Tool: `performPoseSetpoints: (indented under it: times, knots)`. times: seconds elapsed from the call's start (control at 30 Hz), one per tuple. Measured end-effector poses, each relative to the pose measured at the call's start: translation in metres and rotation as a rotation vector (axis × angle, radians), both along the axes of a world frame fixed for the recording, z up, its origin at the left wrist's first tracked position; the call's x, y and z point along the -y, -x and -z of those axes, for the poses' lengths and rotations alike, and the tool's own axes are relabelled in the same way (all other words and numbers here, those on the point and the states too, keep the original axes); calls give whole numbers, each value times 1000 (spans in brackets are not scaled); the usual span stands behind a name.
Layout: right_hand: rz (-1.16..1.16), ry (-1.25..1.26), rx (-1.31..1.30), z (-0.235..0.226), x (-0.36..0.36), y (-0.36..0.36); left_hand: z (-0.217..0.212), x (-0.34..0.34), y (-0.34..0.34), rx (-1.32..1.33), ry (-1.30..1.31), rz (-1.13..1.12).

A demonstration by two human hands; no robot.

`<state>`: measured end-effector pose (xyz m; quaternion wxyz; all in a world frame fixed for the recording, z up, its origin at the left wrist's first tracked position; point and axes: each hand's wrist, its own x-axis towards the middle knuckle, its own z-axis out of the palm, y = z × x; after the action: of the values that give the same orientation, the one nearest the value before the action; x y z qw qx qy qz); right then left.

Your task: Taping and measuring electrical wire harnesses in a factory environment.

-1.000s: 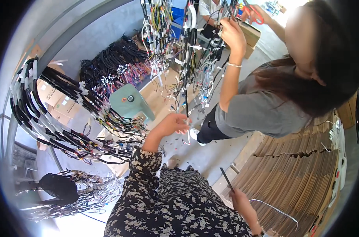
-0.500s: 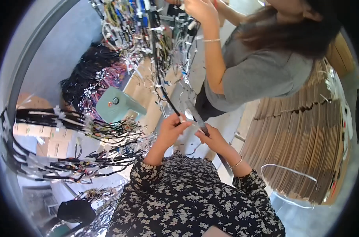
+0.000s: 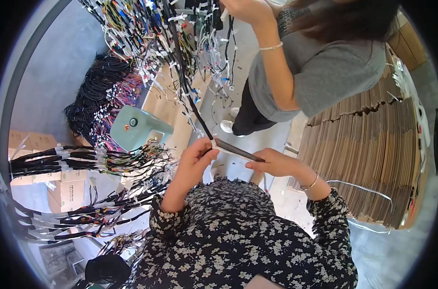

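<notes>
My left hand [image 3: 196,163] is closed around the lower end of a black wire harness branch [image 3: 196,108] that hangs down from the upper bundle. A bit of white shows at its fingertips. From there a dark flat strip [image 3: 238,150] with a pale lower edge runs across to my right hand [image 3: 274,164]. The right fingers pinch the strip's other end, and it looks stretched straight between both hands. Whether the strip is a sleeve or tape I cannot tell.
A co-worker in a grey shirt [image 3: 332,79] stands ahead right, a raised hand [image 3: 252,12] by the hanging wires. More harnesses [image 3: 79,161] hang at left. A green stool [image 3: 142,127] stands beyond them. Stacked flat cardboard [image 3: 358,159] is at right.
My hands have moved apart, the right one going right. The dark strip, which slanted steeply past the right hand, now spans between both hands.
</notes>
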<state>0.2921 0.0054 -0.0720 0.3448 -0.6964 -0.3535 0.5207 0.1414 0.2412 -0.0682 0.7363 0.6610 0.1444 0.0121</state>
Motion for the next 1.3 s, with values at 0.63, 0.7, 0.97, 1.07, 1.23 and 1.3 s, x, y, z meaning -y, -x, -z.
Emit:
performPoseSetpoints:
  times: [0.63, 0.7, 0.97, 1.07, 1.23, 1.3]
  knots:
    - [-1, 172, -502, -28, 19, 11, -12, -10, -7, 40, -115, 121]
    - [-18, 198, -514, -20, 26, 16, -9, -13, -3, 21, -150, 151]
    - [132, 149, -902, -22, 48, 49, -5, -4, -4, 141, -250, 250]
    - [207, 195, -888, -22, 52, 56, 3, 3, -6, 181, -215, 230]
    - [254, 233, -853, -48, 37, 61, -2, -1, -10, 171, -308, 232]
    - [268, 258, -822, -57, 33, 62, 3, -2, -14, 196, -316, 201]
